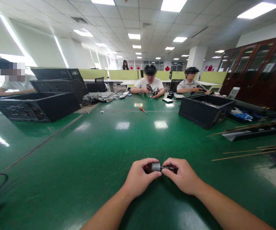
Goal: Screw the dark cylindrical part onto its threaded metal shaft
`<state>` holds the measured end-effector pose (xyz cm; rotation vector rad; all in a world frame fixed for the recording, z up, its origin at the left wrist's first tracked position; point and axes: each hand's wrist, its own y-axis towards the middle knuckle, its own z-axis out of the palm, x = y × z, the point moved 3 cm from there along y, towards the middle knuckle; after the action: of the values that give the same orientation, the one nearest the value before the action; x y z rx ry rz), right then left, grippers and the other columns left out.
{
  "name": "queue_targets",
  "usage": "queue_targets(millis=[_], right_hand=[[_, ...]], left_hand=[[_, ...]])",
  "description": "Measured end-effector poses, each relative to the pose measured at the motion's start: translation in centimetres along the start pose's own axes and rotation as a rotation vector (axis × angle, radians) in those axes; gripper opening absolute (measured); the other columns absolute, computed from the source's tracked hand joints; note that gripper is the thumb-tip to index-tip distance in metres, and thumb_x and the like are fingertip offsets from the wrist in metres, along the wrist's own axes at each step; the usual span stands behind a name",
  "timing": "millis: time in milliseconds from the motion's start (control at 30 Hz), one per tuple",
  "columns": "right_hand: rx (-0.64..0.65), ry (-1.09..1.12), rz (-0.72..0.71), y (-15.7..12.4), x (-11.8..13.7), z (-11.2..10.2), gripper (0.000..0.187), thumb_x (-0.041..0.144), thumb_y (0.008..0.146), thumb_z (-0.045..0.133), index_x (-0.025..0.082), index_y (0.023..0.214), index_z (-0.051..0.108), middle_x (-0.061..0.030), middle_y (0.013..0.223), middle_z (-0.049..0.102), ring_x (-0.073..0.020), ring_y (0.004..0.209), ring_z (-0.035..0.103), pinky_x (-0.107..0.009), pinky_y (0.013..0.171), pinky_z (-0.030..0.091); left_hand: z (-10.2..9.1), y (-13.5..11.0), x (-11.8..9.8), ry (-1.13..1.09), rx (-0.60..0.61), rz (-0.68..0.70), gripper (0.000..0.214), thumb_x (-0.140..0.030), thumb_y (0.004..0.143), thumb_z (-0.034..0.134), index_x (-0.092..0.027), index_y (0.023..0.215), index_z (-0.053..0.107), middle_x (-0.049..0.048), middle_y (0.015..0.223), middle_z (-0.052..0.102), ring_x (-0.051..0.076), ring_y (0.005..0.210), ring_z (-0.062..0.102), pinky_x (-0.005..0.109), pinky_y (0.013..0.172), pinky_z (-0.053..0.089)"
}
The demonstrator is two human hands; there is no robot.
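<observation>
Above the near part of the green table, my left hand is closed round a small silver-grey metal cylinder, thumb below and fingers above. A dark, ridged shaft points to the right from the cylinder. My right hand pinches this shaft between thumb and fingers, close against the cylinder. The two hands nearly meet at the fingertips. The exact kind of the part cannot be made out, and its left end is partly hidden by my left hand.
Black computer cases stand at the left, another case at the right. An orange screwdriver lies farther up the green table. Thin brass-coloured rods lie at the right. Co-workers sit opposite with power tools. A cable is at left.
</observation>
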<state>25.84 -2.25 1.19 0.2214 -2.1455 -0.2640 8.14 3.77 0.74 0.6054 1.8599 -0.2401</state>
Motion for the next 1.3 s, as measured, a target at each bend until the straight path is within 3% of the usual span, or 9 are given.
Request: queue_targets(millis=[1300], right_hand=[[-0.007,-0.049,-0.007,-0.19,-0.19,-0.27,0.009,0.026,0.085,0.066,0.02,0.087,0.072,-0.0007,0.075,0.07,-0.0161,0.068,0.061,-0.026,0.064,0.043]], left_hand=[[0.02,0.01,-0.39,-0.029,-0.012,-0.013,0.033,-0.025,0.069,0.079,-0.018,0.1,0.075,0.0046,0.09,0.075,0.022,0.08,0.067,0.03,0.076,0.052]])
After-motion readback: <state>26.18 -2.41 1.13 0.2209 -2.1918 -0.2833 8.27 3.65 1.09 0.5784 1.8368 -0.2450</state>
